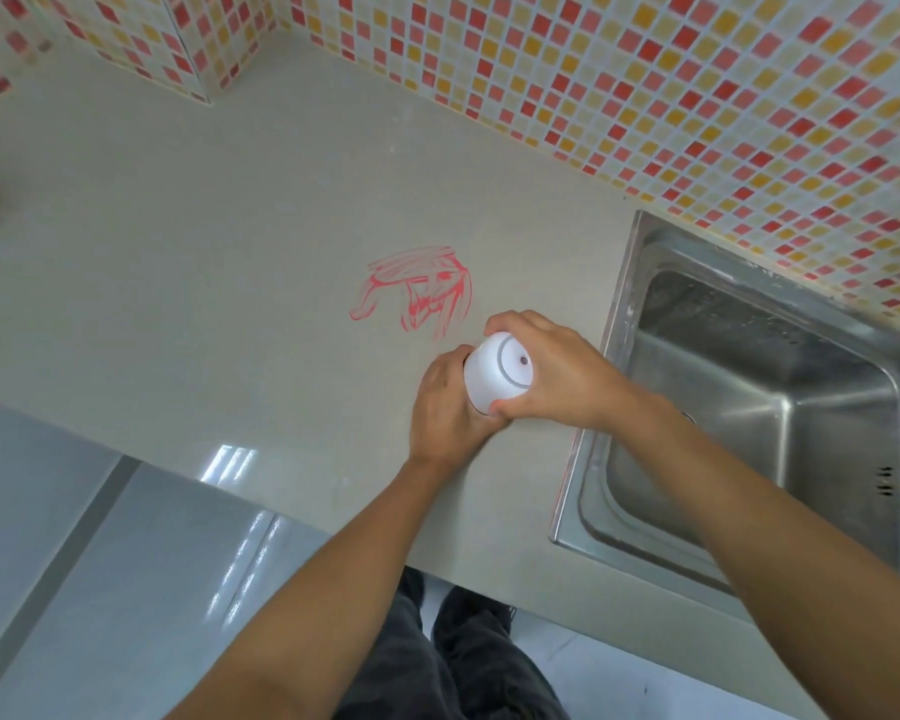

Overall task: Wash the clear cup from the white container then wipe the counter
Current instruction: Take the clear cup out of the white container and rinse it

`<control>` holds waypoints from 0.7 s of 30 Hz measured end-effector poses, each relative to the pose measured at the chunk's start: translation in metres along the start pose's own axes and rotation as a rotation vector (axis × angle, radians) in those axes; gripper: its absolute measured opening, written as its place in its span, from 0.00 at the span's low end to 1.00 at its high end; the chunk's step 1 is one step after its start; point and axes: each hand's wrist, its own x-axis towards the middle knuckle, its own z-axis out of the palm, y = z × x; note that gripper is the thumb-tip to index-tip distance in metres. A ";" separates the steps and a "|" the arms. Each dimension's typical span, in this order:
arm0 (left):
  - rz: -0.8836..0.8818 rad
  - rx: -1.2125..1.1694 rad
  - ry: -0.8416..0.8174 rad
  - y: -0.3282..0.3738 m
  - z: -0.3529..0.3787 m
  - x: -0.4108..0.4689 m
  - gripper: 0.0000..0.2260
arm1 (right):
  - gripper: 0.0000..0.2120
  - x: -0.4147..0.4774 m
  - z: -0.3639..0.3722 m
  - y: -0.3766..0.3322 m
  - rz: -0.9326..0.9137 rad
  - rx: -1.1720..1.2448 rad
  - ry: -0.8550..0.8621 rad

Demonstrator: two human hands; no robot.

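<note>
Forearms fill the foreground, both converging on the white container, held just above the counter beside the sink. Right hand wraps the container's upper end, fingers curled around it. Left hand closes around the lower end. Container's long axis tilts up toward the camera, flat end with a ring and small dot facing the lens. Clear cup isn't visible; presumably inside or under the left palm, cannot tell. Likely next: pull it out, then go right to the sink. Red scribble sits just beyond the hands.
</note>
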 end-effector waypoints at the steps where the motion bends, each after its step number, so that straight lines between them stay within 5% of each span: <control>1: -0.005 -0.007 0.004 0.001 -0.001 -0.001 0.30 | 0.35 0.000 0.000 0.000 -0.010 0.005 -0.007; 6: 0.009 0.003 -0.040 0.000 -0.001 0.004 0.29 | 0.33 0.000 0.000 -0.001 0.046 -0.029 0.031; 11: -0.017 0.006 -0.057 0.004 -0.002 -0.003 0.46 | 0.32 -0.005 0.018 -0.004 0.214 -0.027 0.179; 14: -0.039 0.001 -0.081 0.006 -0.003 -0.002 0.46 | 0.31 -0.006 0.021 -0.005 0.267 0.003 0.213; 21: -0.066 -0.056 -0.061 0.008 -0.006 -0.003 0.43 | 0.32 -0.005 -0.001 -0.004 0.178 -0.041 0.046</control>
